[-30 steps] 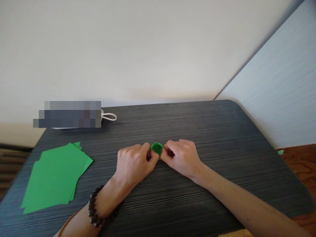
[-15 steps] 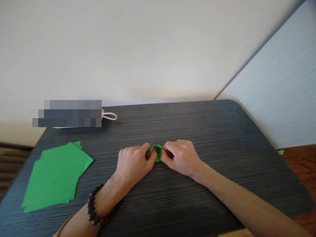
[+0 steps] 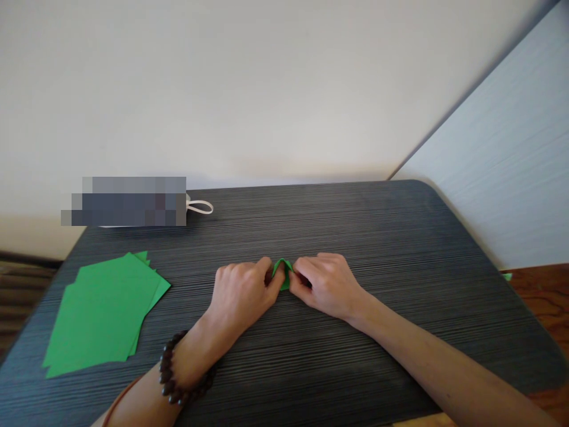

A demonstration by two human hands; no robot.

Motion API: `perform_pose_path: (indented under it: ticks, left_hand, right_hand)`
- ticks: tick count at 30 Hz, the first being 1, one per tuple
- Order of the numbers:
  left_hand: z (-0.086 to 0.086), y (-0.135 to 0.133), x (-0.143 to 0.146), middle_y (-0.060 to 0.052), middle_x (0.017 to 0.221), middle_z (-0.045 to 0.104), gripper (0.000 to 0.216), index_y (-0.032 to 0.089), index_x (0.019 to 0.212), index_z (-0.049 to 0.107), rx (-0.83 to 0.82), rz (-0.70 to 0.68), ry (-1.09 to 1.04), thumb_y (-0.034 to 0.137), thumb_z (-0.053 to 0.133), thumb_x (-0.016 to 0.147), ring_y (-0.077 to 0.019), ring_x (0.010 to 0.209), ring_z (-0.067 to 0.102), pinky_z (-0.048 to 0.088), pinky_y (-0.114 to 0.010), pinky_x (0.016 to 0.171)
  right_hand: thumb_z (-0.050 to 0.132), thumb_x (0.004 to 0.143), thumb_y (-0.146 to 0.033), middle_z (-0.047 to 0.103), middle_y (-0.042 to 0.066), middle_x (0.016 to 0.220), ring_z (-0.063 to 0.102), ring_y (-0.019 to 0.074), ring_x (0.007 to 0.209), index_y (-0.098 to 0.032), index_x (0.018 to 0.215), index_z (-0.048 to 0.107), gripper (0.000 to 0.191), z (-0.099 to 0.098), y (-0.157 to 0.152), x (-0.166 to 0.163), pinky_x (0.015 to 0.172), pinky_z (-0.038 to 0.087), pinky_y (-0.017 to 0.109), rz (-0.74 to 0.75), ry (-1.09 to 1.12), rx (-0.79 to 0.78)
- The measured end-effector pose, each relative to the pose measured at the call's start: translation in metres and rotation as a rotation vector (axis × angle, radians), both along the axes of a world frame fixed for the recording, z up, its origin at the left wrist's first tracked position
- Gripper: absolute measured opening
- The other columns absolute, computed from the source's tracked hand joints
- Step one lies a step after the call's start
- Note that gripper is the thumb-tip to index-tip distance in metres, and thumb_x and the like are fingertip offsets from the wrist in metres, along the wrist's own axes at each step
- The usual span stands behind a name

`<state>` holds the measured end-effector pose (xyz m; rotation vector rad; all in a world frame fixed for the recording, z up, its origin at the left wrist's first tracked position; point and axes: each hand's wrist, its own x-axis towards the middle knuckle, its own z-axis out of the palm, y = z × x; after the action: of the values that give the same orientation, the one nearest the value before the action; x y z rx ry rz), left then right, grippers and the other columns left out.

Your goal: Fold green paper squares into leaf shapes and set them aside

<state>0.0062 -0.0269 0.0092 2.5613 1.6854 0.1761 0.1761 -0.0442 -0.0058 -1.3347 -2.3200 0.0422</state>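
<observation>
A small folded piece of green paper (image 3: 284, 271) sits in the middle of the dark striped table (image 3: 355, 225), pinched from both sides. My left hand (image 3: 243, 292) grips its left edge with curled fingers; a dark bead bracelet circles that wrist. My right hand (image 3: 328, 283) grips its right edge, thumb and fingers pressed together. Most of the paper is hidden between the fingers.
A stack of green paper sheets (image 3: 104, 311) lies at the table's left front. A blurred-out object with a white loop (image 3: 199, 207) rests at the back left edge. A pale wall stands behind, a light panel (image 3: 502, 160) on the right, wooden floor beyond.
Both hands have stayed on the folded paper, pressing closer together so less green shows. The view has shifted slightly.
</observation>
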Motion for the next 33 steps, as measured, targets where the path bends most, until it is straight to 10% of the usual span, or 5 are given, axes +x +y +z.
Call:
perform_pose_path:
  ticks: [10,18,27,33]
  left_hand:
    - [-0.002,0.000,-0.001,-0.002,0.051,0.062,0.035,0.020,0.059,0.058,-0.025,0.024,-0.022,0.037,0.043,0.086,-0.0161,0.046,0.055,0.022,-0.026,0.048]
    - [-0.002,0.004,-0.007,0.001,0.049,0.057,0.036,0.018,0.057,0.054,-0.126,-0.045,-0.268,0.038,0.045,0.086,-0.0101,0.043,0.047,0.030,-0.024,0.049]
    - [0.013,0.012,-0.011,-0.006,0.086,0.071,0.025,0.015,0.100,0.064,-0.934,0.047,-1.105,0.030,0.053,0.084,-0.0181,0.078,0.067,0.056,-0.027,0.065]
    - [0.012,0.016,-0.015,-0.008,0.088,0.071,0.027,0.014,0.099,0.066,-1.069,0.071,-1.213,0.034,0.055,0.085,-0.0194,0.083,0.067,0.057,-0.031,0.074]
  right_hand:
    - [0.049,0.085,-0.025,0.060,-0.002,0.056,0.051,0.0105,0.048,-0.018,0.065,0.054,0.021,0.002,-0.001,-0.001,0.054,0.031,0.025,-0.089,0.027,-0.068]
    - [0.049,0.086,-0.017,0.068,-0.001,0.083,0.058,0.0087,0.058,-0.021,0.106,0.055,0.021,-0.001,0.001,0.003,0.057,0.043,0.019,-0.007,0.382,-0.231]
    - [0.048,0.087,-0.014,0.069,0.002,0.083,0.061,0.0096,0.066,-0.022,0.107,0.061,0.024,-0.005,0.004,0.014,0.062,0.048,0.021,0.106,0.470,-0.020]
    - [0.051,0.086,-0.013,0.069,0.003,0.091,0.063,0.0111,0.074,-0.022,0.105,0.062,0.024,-0.006,0.004,0.015,0.067,0.050,0.023,0.162,0.426,-0.013]
